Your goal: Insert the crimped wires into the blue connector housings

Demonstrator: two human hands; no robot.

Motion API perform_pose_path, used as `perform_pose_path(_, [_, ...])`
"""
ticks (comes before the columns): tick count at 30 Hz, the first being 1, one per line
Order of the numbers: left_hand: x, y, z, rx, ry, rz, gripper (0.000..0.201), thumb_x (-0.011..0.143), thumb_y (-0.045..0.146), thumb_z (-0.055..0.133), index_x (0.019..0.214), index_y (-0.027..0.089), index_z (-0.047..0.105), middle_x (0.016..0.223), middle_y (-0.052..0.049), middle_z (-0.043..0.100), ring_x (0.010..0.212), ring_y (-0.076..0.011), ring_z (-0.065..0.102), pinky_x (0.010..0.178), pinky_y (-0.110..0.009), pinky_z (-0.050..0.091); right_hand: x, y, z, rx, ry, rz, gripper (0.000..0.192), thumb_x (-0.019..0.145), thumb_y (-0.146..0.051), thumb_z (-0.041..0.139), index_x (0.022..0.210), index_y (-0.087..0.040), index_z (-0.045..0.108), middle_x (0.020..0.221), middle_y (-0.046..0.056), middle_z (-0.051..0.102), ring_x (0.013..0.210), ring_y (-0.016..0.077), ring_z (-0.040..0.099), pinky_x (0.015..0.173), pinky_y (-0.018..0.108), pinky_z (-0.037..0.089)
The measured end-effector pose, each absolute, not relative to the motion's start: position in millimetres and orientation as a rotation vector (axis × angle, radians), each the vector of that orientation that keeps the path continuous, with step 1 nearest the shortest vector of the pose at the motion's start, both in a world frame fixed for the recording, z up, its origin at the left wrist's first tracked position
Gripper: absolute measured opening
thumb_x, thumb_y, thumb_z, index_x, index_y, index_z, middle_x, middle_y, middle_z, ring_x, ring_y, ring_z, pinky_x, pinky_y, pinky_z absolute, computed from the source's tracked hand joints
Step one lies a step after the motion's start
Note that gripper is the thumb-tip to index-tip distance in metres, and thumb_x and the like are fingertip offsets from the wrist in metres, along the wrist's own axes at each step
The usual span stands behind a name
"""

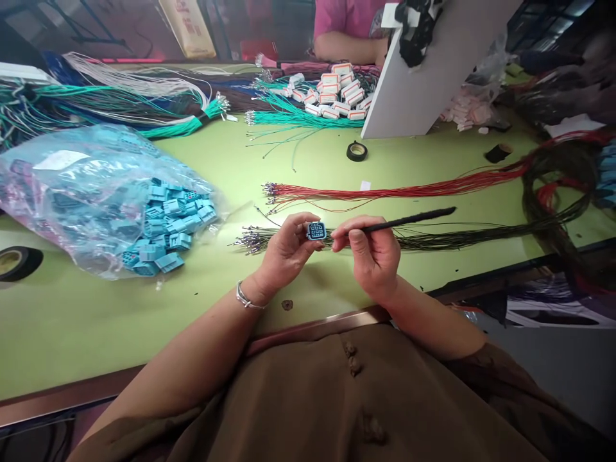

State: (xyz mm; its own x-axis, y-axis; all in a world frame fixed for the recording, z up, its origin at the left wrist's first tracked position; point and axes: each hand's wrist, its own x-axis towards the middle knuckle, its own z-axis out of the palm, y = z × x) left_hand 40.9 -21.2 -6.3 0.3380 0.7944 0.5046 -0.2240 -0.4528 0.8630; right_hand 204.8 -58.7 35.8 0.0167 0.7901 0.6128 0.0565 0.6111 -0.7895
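Note:
My left hand (285, 251) pinches a small blue connector housing (316, 230) between thumb and fingers, its face of square cavities turned toward me. In my right hand (373, 258) lies a thin black stick-like tool (409, 220), gripped between thumb and fingers. Its thick end points out to the right, while its other end is hidden in the fingers. The right fingertips are just beside the connector, with a small gap between. Beneath both hands runs a bundle of dark wires (443, 237) with crimped terminals at the left end. Beyond it lies a bundle of red wires (404, 192).
Left on the green table (231, 292) is a clear bag (101, 192) spilling blue connectors (176, 221). Black tape rolls (357, 151) lie around. Green wires (298, 119), white connectors (332, 96) and a grey panel (409, 90) stand farther back, near another person's arm (351, 48).

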Motion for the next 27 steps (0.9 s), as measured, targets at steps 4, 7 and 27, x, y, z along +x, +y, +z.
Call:
perform_pose_path(4, [40.4, -22.8, -8.2, 1.703, 0.544, 1.318, 0.035, 0.088, 0.018, 0.065, 0.120, 0.024, 0.053, 0.104, -0.004, 0.057, 0.082, -0.0099, 0.060, 0.073, -0.024, 0.054, 205.2, -58.6, 33.0, -0.710, -1.497, 0.627, 0.012, 0.099, -0.019, 0.047, 0.101, -0.021, 0.059, 0.091, 0.001, 0.064, 0.069, 0.0086, 0.064, 0.063, 0.025, 0.057])
perform_pose_path(7, [40.7, -23.8, -8.2, 1.718, 0.534, 1.334, 0.035, 0.088, 0.018, 0.065, 0.120, 0.025, 0.053, 0.105, -0.003, 0.056, 0.082, -0.0095, 0.060, 0.074, -0.023, 0.053, 205.7, -58.2, 31.4, -0.704, -1.543, 0.603, 0.012, 0.098, -0.018, 0.048, 0.103, -0.022, 0.058, 0.091, 0.001, 0.064, 0.070, 0.0086, 0.064, 0.064, 0.025, 0.057])
perform_pose_path(27, [41.2, -24.9, -8.4, 1.695, 0.549, 1.334, 0.034, 0.087, 0.021, 0.067, 0.118, 0.024, 0.053, 0.101, -0.004, 0.056, 0.082, -0.0107, 0.059, 0.073, -0.024, 0.053, 203.7, -61.4, 34.1, -0.786, -1.575, 0.636, 0.011, 0.099, -0.022, 0.048, 0.098, -0.020, 0.059, 0.087, 0.001, 0.063, 0.069, 0.0087, 0.064, 0.064, 0.025, 0.056])
